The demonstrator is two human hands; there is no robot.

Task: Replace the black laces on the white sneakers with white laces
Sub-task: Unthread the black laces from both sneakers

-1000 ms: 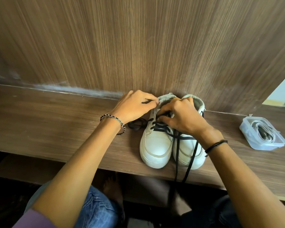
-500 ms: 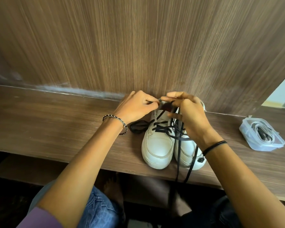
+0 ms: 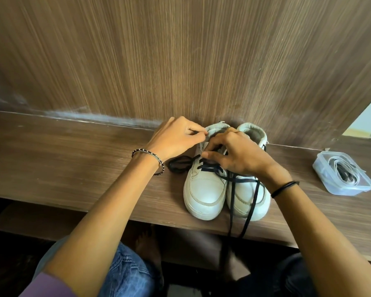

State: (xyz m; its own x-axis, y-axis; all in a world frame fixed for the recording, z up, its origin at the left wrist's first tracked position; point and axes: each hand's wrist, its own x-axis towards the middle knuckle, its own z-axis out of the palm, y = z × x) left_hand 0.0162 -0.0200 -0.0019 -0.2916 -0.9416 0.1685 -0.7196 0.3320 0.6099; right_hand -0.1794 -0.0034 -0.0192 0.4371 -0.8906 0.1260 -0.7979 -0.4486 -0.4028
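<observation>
Wood-grain worktop [image 3: 73,163], both sneakers parked toes-out against the back panel. The left hand [image 3: 178,139] pinches the collar of the left-side sneaker [image 3: 204,189], which I'd say is the right idea: keep that shoe pinned so it doesn't skate around while you pull. A loose loop [image 3: 179,165] of the black lace [image 3: 210,168] already lies on the worktop just beside that shoe. The right hand [image 3: 242,157] has its fingers curled into the upper crossings and looks to be pinching the lace there. So this reads as early unlacing, with several rows still threaded.

My tip: work one crossing at a time from the top, and feed the slack out to the side rather than yanking. Mind the two black tails [image 3: 250,209] draped over the right-side sneaker [image 3: 244,196] and hanging off the front edge. I can't tell which shoe they belong to, and they could snag. The white laces [image 3: 341,172] wait in the clear tub [image 3: 364,185] well off to the right, untouched.
</observation>
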